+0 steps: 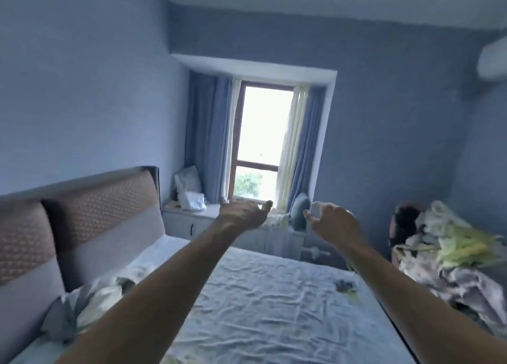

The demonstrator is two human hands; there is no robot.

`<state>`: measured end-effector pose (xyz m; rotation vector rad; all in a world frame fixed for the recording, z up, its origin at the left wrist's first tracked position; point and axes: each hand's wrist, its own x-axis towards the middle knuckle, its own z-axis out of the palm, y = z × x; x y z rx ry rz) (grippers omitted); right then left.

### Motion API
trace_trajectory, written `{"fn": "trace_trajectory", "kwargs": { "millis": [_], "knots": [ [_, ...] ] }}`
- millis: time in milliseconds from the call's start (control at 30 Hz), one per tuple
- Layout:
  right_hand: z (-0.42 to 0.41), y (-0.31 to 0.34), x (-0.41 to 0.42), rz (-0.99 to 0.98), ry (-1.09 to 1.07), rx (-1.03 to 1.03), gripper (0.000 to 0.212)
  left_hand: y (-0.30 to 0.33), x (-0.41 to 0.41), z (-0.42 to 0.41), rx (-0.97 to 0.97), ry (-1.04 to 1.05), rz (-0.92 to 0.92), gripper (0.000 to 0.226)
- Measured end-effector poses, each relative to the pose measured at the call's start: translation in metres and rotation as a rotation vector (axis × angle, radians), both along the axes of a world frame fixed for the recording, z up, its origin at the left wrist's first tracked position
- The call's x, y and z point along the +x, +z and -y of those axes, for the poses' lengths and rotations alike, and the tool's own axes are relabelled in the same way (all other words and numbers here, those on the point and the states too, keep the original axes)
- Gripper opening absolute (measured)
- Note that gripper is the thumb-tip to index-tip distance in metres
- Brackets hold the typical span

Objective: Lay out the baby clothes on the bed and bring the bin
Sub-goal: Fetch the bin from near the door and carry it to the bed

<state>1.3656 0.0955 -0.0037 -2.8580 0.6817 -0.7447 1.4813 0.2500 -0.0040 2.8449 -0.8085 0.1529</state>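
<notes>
No folded baby garment or bin shows plainly anywhere; the likeliest source of clothes is the blurred heap of pale grey, white and yellow-green crumpled fabric (pixel 450 256) piled beyond the right edge of the bed, on something dark that I cannot make out. Whether that heap is baby clothes is a guess, and motion blur hides its detail. It sprawls roughly along the bed's right side, from near the far right corner back toward the camera. The wide bed with its wrinkled pale blue sheet (pixel 274 303) carries only a small dark scrap (pixel 344 285) near its right edge and rumpled grey-and-white pillows (pixel 90 303) against the quilted brown and grey headboard (pixel 82 212) on the left edge. Both bare arms stretch forward over the sheet toward the window side. The right hand (pixel 333 222) hangs above the far right corner, fingers loosely spread and a little curled, holding nothing; the heap lies to its right and slightly lower, so this hand is clearly the nearer one. The left hand (pixel 242 212) hovers over the far edge near the middle, fingers relaxed and apart, also empty, well apart from the heap. Reaching the fabric would call for a swing rightward past the bed's edge.
</notes>
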Motion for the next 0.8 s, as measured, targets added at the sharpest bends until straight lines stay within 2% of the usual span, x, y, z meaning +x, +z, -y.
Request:
{"fn": "trace_trajectory", "kwargs": {
  "millis": [133, 300, 467, 633, 800],
  "knots": [
    [-0.009, 0.1, -0.021, -0.023, -0.054, -0.089, 0.05, 0.101, -0.032, 0.007, -0.092, -0.046, 0.144, 0.074],
    [-0.005, 0.155, -0.056, -0.03, -0.241, -0.114, 0.055, 0.152, -0.056, 0.015, -0.093, 0.011, 0.245, 0.078],
    [0.012, 0.169, -0.089, -0.017, -0.316, -0.07, 0.052, 0.16, -0.056, 0.025, -0.131, 0.022, 0.239, 0.078],
    [0.027, 0.16, -0.113, 0.006, -0.335, -0.054, 0.051, 0.147, -0.055, 0.028, -0.133, 0.055, 0.309, 0.073],
    [0.039, 0.145, -0.122, 0.021, -0.352, -0.024, 0.051, 0.137, -0.068, 0.044, -0.148, 0.004, 0.337, 0.071]
  ]
}}
